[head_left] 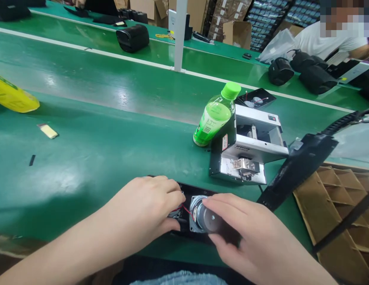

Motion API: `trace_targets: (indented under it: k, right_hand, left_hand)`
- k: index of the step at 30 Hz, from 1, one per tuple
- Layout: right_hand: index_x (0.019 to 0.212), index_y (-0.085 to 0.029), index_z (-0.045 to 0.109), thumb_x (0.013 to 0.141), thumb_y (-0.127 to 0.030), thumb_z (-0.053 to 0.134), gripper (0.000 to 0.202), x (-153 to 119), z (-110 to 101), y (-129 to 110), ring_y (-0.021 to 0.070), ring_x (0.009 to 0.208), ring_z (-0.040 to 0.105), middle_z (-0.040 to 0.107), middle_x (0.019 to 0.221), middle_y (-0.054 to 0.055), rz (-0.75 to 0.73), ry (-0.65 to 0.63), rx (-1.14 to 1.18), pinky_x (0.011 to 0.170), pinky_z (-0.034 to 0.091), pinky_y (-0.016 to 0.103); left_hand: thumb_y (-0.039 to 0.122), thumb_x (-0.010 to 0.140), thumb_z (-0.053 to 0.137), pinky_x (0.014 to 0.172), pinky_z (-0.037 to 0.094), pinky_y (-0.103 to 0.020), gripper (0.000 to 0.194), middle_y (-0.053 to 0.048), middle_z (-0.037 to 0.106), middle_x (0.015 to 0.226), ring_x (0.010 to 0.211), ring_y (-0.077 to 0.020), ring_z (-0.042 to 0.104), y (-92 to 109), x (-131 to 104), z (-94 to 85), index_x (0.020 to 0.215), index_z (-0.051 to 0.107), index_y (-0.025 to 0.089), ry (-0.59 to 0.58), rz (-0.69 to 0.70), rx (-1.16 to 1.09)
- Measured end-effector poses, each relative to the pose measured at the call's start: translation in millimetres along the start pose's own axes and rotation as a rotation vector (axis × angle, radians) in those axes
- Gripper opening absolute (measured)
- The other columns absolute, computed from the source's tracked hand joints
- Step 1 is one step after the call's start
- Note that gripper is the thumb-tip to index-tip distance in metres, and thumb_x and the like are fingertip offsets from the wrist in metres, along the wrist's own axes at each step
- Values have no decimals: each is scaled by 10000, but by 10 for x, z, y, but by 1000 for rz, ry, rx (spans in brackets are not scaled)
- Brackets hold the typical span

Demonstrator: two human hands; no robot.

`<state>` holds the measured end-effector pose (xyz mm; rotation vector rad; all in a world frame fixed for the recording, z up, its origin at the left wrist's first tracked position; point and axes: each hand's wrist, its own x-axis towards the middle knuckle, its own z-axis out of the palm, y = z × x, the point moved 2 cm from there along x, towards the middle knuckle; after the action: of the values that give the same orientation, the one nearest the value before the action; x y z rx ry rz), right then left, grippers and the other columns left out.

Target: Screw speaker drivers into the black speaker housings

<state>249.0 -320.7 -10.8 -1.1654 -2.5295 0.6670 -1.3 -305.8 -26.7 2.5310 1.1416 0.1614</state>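
Observation:
A black panel (pixel 188 190) lies on the green bench near its front edge. On it sits a round metal speaker (pixel 212 218) with a square frame, and my right hand (pixel 242 229) has its thumb and fingers around it. My left hand (pixel 154 204) is curled over the left part of the panel, its fingers on a second speaker (pixel 176 213) that is mostly hidden beneath them. A thin red wire (pixel 188 210) runs between the two speakers.
Behind my right hand stand a metal machine (pixel 243 146) and a green-capped bottle (pixel 213 118). A black tool (pixel 300 166) and a cardboard divider box (pixel 335 221) are at right. Another panel (pixel 260 98) lies behind the machine. A person (pixel 324 41) sits across the bench beside black speaker housings (pixel 316 78).

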Motion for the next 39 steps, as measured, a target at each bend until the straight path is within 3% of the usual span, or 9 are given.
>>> trace_targets:
  k: [4,6,8,14,18,24,33,36,39]
  right_hand:
    - [1238,-317,655,858,-144,626,419,-41,-100,-71,113,988,781,812,1162,-76,-28,92,56,869,664,212]
    - [1233,-293,663,863,-150,624,399,-63,-86,-79,126,987,780,814,1153,-61,-36,113,11,866,664,232]
    - [1247,-274,665,887,-173,633,375,-79,-44,-63,164,976,783,818,1157,-39,-49,137,-80,835,677,305]
    - [1304,-289,668,884,-211,768,438,-42,78,34,226,931,763,813,1141,-48,-37,16,-214,754,652,440]
    - [1240,-262,689,851,-236,853,423,35,103,66,237,835,717,789,1004,-52,-50,-52,-269,686,593,454]
    - [1229,-276,675,895,-270,840,373,65,179,122,230,847,710,800,1068,-58,-38,-149,-254,702,554,449]
    - [1241,-228,681,883,-261,822,386,80,175,105,227,817,700,799,1028,-41,-66,-107,-300,667,545,455]
    - [1282,-216,680,873,-268,837,441,72,198,93,222,803,693,793,1010,-40,-78,-80,-330,651,539,453]
    - [1307,-202,669,891,-260,804,441,62,222,90,232,808,687,788,1008,-29,-89,-68,-343,633,514,457]
  left_hand:
    - [189,1033,701,675,507,-376,63,-17,746,1007,855,-230,675,134,27,-6,1006,740,230,258,53,-81]
    - [123,1067,570,676,506,-359,232,-31,745,1002,848,-213,666,175,22,-26,910,718,208,324,49,-119]
    - [114,1071,538,736,537,-363,248,-48,761,1040,904,-215,682,197,-1,-64,907,707,194,344,38,-148]
    - [143,1104,553,711,533,-362,260,-7,717,827,757,-195,659,175,-77,-119,919,725,204,293,81,-110]
    - [175,1117,533,732,574,-398,267,-38,785,1003,851,-241,720,104,-104,-49,997,768,211,298,60,4]
    - [226,1139,474,779,613,-420,316,-45,825,1120,947,-260,786,39,-111,-25,1133,790,233,251,37,33]
    - [80,1093,379,711,669,-392,440,-55,860,1054,828,-227,818,-27,3,-96,1100,809,173,178,163,76]
    - [38,1082,346,761,700,-366,500,-53,866,1045,847,-215,828,-9,19,-109,1033,826,166,178,201,115]
    - [33,1075,348,809,722,-385,500,-55,867,1103,919,-232,840,-3,10,-105,1098,833,152,175,212,166]
